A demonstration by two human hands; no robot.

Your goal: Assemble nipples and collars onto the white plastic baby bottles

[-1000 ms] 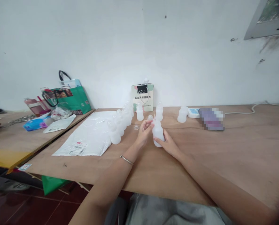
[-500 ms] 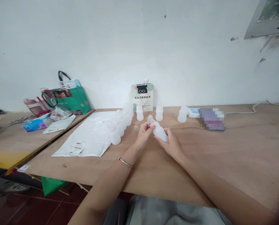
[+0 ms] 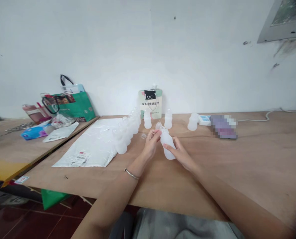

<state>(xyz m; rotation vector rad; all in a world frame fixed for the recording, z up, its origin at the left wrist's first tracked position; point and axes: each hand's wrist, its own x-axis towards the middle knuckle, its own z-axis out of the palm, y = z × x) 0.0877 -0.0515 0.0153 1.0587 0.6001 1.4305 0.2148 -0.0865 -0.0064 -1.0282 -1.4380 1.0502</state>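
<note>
A translucent white bottle (image 3: 167, 141) leans in my right hand (image 3: 184, 153), whose thumb and fingers wrap its body. My left hand (image 3: 151, 142) is closed in a pinch at the bottle's neck, where a clear thin piece (image 3: 159, 126) shows; its exact form is hard to make out. Beyond my left hand, a small clear dome cap (image 3: 143, 136) lies on the table. A row of similar bottles with clear domes (image 3: 122, 146) runs back on the left. Two more capped bottles (image 3: 147, 122) stand behind my hands, and one white bottle (image 3: 192, 123) without a visible dome stands further right.
A white plastic mailer (image 3: 88, 142) lies left of the row. Against the wall stands a paper bag (image 3: 150, 104). To the right are a white box (image 3: 204, 120), a blurred purple item (image 3: 223, 126) and a cable (image 3: 257, 119). A green bag (image 3: 83, 106) stands on the left table.
The bottle in my right hand has turned more upright, its base now closer to me. My left fingers stay pinched at its neck.
</note>
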